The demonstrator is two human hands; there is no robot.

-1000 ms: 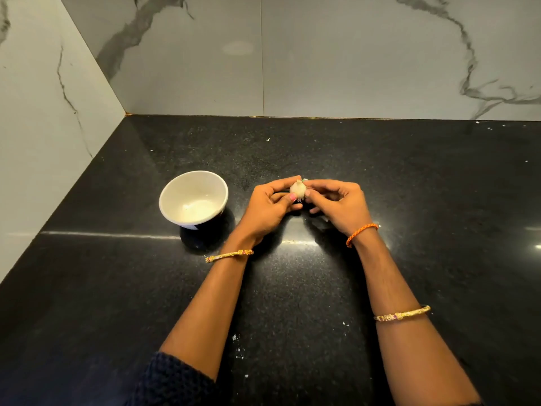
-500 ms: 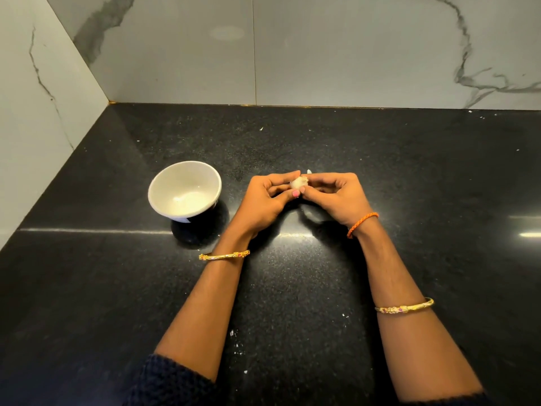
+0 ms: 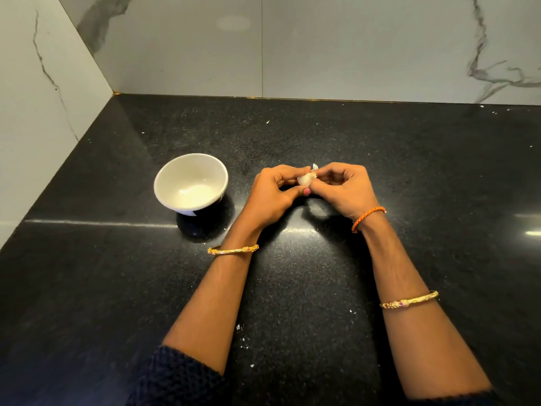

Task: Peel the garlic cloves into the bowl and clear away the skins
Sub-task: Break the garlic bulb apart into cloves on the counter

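On the black worktop (image 3: 292, 288) the white bowl (image 3: 164, 183) stands at nine o'clock of the hands, well within reach. The left hand (image 3: 270, 194) and right hand (image 3: 344, 190) meet above the worktop, both pinching one garlic clove (image 3: 306, 179) between fingertips. Best, I judge, to hold the clove firm on the left and tear the loose skin away rightward. The fingers hide most of the clove; how much skin remains I cannot tell, and the bowl looks empty.

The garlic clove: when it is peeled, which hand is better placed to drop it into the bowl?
Probably the left hand. It pinches the garlic clove together with the right hand, and the bowl stands on its side.
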